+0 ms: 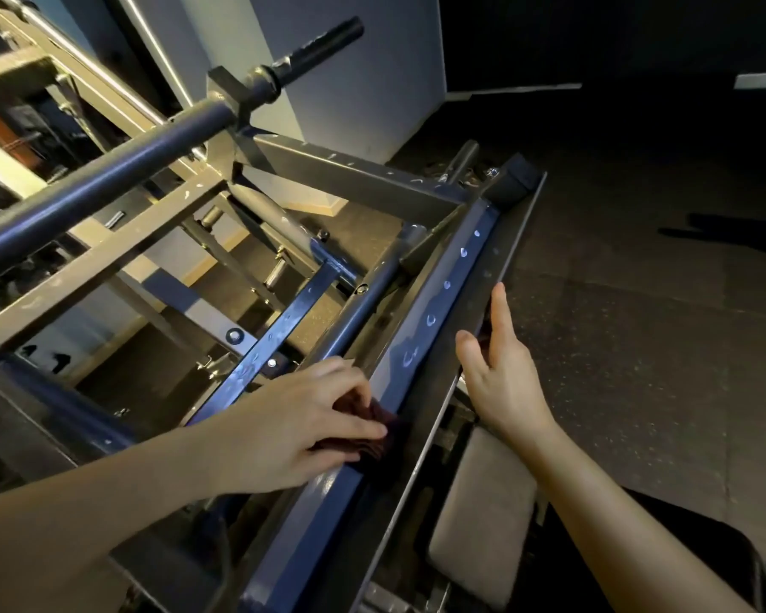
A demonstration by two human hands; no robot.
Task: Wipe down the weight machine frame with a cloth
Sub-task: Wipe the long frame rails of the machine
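Cloth (374, 429) under left hand's (301, 418) grip, against frame rail (438, 303).

The dark speckled rubber floor (615, 338) carried the weight machine frame (359, 179), with a grey pad (483, 524) just beside it.

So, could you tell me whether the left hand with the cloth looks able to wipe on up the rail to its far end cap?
Probably yes. The left hand presses the cloth on the rail, whose top looks bare up to the end cap. The right hand rests on the outer edge, beside that path.
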